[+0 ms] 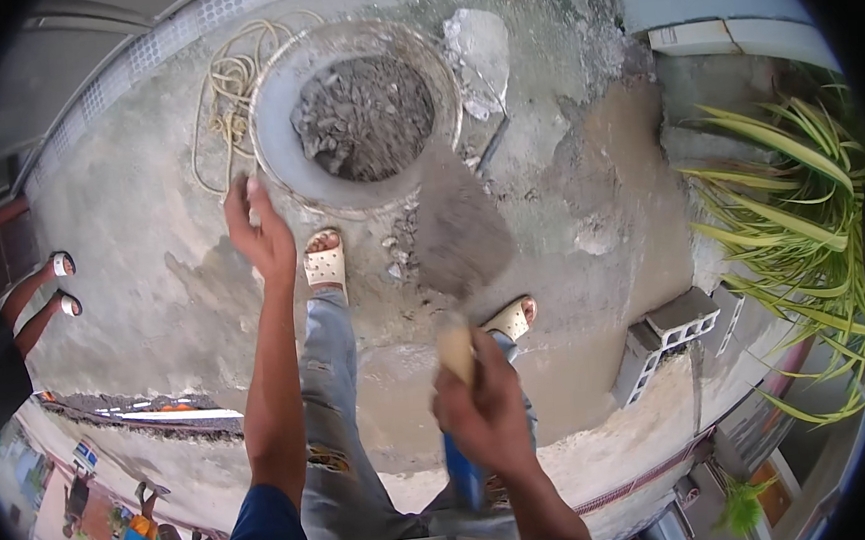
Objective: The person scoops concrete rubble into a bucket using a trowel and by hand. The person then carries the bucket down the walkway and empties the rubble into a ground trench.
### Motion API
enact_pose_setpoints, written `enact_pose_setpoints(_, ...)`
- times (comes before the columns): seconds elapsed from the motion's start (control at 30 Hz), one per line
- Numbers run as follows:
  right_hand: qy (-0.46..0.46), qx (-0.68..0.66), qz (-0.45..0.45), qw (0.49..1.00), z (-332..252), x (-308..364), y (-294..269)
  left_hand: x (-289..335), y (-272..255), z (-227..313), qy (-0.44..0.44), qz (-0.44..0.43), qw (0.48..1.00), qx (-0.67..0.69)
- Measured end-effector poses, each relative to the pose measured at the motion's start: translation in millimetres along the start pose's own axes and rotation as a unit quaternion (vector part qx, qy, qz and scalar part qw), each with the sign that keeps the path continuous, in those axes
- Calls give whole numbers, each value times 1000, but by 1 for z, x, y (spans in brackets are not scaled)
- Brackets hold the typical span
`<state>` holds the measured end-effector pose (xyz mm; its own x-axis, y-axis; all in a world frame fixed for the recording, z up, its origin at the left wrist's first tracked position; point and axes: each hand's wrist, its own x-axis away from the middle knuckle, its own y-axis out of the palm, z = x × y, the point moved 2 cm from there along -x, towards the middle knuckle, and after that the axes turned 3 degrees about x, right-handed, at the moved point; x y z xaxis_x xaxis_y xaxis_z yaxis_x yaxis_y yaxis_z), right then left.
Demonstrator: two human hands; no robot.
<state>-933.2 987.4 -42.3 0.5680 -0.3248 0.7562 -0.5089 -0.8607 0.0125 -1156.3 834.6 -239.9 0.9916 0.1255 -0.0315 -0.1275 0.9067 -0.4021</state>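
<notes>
My right hand is wrapped round the pale wooden handle of a masonry trowel. Motion blurs its grey blade, whose tip overlaps the near right rim of a round tub. Wet grey mortar lies heaped inside the tub. My left hand is open and holds nothing, its fingers stretched toward the tub's near left side. Whether it touches the rim I cannot tell. Crumbs of mortar are scattered on the ground beside the blade.
A coiled rope lies left of the tub. To its right are a pale slab-like piece and a dark thin rod. Hollow concrete blocks and a leafy plant stand at right. Another person's legs show at left.
</notes>
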Motion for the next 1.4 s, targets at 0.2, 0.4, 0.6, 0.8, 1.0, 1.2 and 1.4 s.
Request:
enact_pose_setpoints(0.2,12,12,-5,1000,110,33,-157,210,-4,-140,-58,-159,984,-60)
enact_pose_setpoints(0.4,23,585,11,810,259,-194,-252,337,25,-297,-135,-153,966,-156)
enact_pose_setpoints(0.6,-191,701,51,686,225,-400,-233,327,128,-312,-163,49,968,-182)
enact_pose_setpoints(0.8,-106,673,15,732,304,-378,-164,303,164,-277,-95,13,976,-195)
enact_pose_setpoints(1.0,-126,728,-51,673,372,-274,-197,294,140,-264,-17,-238,971,22)
enact_pose_setpoints(1.2,-124,397,102,904,359,-226,-332,206,130,-290,186,-321,891,-262)
enact_pose_setpoints(1.4,48,379,133,915,380,-250,-418,243,166,-296,184,-340,910,-149)
